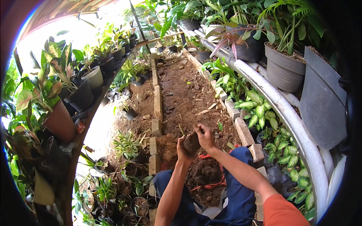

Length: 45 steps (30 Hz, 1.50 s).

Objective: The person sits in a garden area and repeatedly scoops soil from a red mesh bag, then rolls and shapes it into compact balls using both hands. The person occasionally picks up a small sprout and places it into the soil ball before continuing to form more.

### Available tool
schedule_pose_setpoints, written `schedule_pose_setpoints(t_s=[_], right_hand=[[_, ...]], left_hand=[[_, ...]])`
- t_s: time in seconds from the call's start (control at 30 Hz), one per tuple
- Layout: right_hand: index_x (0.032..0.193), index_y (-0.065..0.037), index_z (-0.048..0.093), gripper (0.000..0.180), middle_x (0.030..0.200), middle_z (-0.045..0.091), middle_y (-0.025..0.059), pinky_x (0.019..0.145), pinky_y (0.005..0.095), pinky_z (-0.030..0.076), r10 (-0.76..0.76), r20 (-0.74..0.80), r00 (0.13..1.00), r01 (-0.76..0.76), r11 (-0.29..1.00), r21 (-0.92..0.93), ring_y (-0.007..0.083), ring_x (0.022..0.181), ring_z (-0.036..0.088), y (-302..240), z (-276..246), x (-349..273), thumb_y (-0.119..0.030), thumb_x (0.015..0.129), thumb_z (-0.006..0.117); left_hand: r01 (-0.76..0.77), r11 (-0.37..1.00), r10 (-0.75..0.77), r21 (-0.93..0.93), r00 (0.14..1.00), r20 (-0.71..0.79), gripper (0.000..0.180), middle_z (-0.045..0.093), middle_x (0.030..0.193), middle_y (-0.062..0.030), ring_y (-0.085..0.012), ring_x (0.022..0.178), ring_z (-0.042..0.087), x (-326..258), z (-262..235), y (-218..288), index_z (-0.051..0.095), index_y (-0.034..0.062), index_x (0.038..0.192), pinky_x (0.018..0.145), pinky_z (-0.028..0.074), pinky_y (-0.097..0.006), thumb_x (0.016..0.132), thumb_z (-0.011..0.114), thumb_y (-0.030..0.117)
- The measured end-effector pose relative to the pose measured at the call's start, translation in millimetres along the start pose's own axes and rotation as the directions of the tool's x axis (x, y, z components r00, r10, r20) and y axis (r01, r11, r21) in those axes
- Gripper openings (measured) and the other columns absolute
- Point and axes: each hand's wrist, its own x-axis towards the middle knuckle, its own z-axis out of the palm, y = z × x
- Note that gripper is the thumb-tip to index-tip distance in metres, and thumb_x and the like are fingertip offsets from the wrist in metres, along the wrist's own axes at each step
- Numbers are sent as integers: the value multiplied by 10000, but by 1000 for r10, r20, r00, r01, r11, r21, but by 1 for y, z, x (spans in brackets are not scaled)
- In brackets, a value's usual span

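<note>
A dark brown clump (192,144) sits between the hands, above a heap of loose soil (204,171). The left hand (185,150) has its grip wrapped around the clump; the right hand (205,137) bends its fingers at the upper edge, and I cannot tell whether that grip pinches it. Red strips (211,185) lie beside the heap, between rows of bricks (244,132).
</note>
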Motion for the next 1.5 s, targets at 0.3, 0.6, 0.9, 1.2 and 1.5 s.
schedule_pose_setpoints(t_s=[0.3,0.6,0.9,1.2,1.5], right_hand=[[871,-45,540,277,887,501,85,780,361,408,-221,-287,932,166,964,-206,230,863,489,11,2,-1,-301,896,642],[911,-59,551,248,959,500,115,859,400,384,-138,-172,975,78,944,-320,278,958,469,25,-7,5,-260,845,680],[937,-31,561,202,925,499,106,818,368,410,-270,-219,938,162,898,-410,250,903,492,34,-4,4,-210,880,635],[868,-36,557,192,882,507,108,753,399,419,-274,-215,938,182,912,-368,269,847,506,28,-8,4,-211,879,635],[854,-25,552,235,860,516,116,711,385,437,-257,-221,941,162,914,-371,264,812,534,29,-5,7,-246,893,623]], left_hand=[[-45,984,26,170,993,115,468,612,1162,-69,-189,1017,601,-7,12,-12,517,64,1277,900,477,-352,930,483,376],[-28,977,14,212,998,63,365,618,1088,-50,-171,974,598,-3,6,-13,534,70,1227,870,478,-343,954,518,312],[-67,980,75,186,996,-38,181,617,879,13,-119,771,595,-5,12,-16,583,127,1055,711,498,-289,944,553,267],[-39,965,78,260,987,-139,163,493,646,49,-118,531,498,-1,17,-22,574,150,883,503,436,-263,900,608,308],[-70,986,109,153,958,-264,158,474,639,54,-107,515,467,0,21,-24,560,158,920,482,413,-270,896,605,308]])
